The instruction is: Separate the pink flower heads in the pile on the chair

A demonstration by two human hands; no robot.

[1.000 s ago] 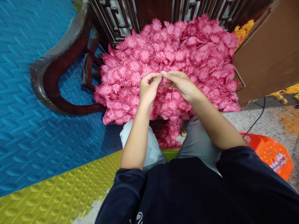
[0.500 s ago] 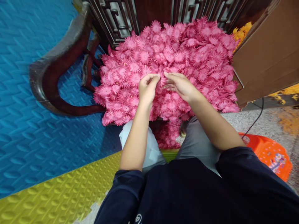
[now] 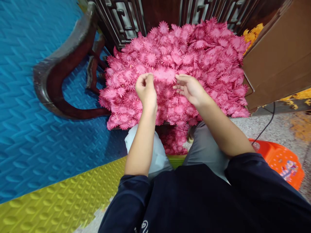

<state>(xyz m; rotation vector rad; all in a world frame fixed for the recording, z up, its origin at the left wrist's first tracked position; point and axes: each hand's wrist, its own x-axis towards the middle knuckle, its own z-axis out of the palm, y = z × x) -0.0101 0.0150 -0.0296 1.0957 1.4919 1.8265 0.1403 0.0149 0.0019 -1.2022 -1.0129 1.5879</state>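
Observation:
My left hand [image 3: 147, 89] is closed, thumb and fingertips pinched at the edge of a pink artificial flower [image 3: 161, 74] that is smeared by motion. On the flower's other side is my right hand [image 3: 190, 89]. Its thumb and forefinger meet at the flower's right edge, while the remaining fingers hang loosely apart below. Whether this is one flower or a few layers of petals, I cannot tell. Both hands are over a wide heap of pink artificial flowers [image 3: 209, 61].
The heap covers a dark wooden seat with a curved armrest [image 3: 52, 77] on the left. At the right stands a brown cardboard box [image 3: 277, 55], with orange flowers [image 3: 254, 34] behind it. An orange plastic stool [image 3: 282, 161] and a black cable [image 3: 266, 124] are on the floor.
My left hand has moved left, away from my right hand, which has shifted slightly right. The gap between them is wider, with a blurred pink flower now showing in it.

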